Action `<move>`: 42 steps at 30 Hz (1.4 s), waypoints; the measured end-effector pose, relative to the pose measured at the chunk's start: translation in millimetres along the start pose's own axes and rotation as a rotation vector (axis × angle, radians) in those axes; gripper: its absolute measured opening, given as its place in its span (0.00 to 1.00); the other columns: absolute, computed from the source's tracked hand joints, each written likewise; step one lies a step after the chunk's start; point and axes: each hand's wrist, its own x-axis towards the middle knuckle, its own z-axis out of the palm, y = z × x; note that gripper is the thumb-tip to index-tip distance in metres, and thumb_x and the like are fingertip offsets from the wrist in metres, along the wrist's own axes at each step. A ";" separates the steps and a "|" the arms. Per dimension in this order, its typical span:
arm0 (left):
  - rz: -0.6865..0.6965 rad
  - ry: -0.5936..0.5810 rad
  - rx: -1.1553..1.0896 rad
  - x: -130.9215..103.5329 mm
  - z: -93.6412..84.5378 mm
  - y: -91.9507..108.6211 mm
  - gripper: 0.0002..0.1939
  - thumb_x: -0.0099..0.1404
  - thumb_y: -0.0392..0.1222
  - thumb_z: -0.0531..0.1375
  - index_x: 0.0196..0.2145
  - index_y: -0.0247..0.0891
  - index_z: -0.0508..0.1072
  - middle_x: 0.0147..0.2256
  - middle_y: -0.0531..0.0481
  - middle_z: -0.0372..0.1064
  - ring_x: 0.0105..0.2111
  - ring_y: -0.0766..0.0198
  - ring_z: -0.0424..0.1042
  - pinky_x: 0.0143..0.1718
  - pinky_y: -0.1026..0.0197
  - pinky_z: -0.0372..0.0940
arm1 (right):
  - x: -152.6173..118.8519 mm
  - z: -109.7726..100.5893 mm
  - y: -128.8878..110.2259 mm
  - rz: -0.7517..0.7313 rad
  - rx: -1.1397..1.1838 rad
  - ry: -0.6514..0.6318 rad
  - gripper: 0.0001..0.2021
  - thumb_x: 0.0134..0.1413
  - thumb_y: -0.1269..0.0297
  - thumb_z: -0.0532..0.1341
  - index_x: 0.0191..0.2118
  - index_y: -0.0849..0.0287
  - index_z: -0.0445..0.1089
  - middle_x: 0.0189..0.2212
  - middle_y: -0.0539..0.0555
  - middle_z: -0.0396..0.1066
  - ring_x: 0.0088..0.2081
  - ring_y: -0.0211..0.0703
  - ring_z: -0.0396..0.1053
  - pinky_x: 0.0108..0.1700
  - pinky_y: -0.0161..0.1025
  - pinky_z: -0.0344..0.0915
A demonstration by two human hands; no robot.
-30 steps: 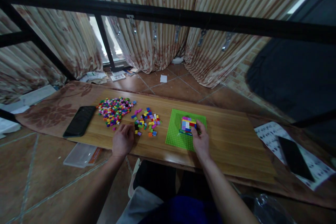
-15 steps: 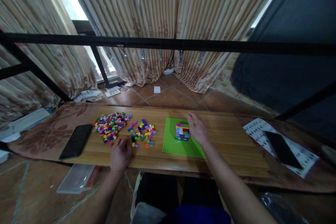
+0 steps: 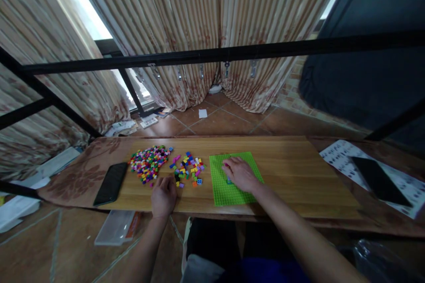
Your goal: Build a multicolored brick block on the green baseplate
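My right hand [image 3: 241, 174] lies over a small square build of toy bricks [image 3: 229, 181], its fingers bent around it. Most of the build is hidden beneath the hand; a bluish-green lower edge shows. It stands on a green studded baseplate [image 3: 222, 195]. Curled on the wooden board, my left hand [image 3: 164, 195] is closed beside a scatter of loose toy bricks [image 3: 194, 169]. Whatever its fingers may hold is hidden. Farther left lies a larger heap of small mixed-colour bricks [image 3: 149, 162].
A black phone [image 3: 111, 183] lies left of the heap. On the right, a dark flat device [image 3: 378, 180] rests on a printed sheet [image 3: 338, 154]. A black metal rail [image 3: 212, 54] crosses beyond the board [image 3: 292, 177]. Below the front edge is a clear plastic box [image 3: 113, 228].
My right hand has moved left from beside the brick build onto it, covering its coloured top. The left hand stays curled in place. The whole view has shifted and tilted slightly.
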 end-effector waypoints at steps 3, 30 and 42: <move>-0.012 -0.004 -0.020 -0.3 0.8 0.0 0.10 0.65 0.39 0.52 0.36 0.38 0.74 0.35 0.46 0.70 0.36 0.59 0.71 0.33 0.61 0.63 | 10.0 -16.2 -0.7 0.040 0.007 -0.037 0.20 0.67 0.55 0.45 0.40 0.56 0.72 0.39 0.56 0.74 0.43 0.45 0.69 0.46 0.40 0.57; 0.011 -0.005 -0.021 0.7 1.3 -3.6 0.11 0.64 0.39 0.51 0.37 0.38 0.74 0.37 0.45 0.70 0.37 0.59 0.71 0.36 0.60 0.64 | 21.1 -23.5 38.0 0.329 0.178 0.447 0.27 0.68 0.55 0.36 0.45 0.59 0.70 0.40 0.59 0.74 0.42 0.44 0.69 0.44 0.38 0.61; -0.037 -0.090 -0.051 8.2 -2.6 -3.1 0.15 0.66 0.42 0.50 0.40 0.38 0.75 0.38 0.43 0.71 0.39 0.56 0.72 0.39 0.56 0.66 | -53.9 3.4 106.5 0.549 -0.171 0.339 0.18 0.62 0.62 0.49 0.50 0.62 0.69 0.50 0.63 0.67 0.51 0.54 0.59 0.50 0.48 0.53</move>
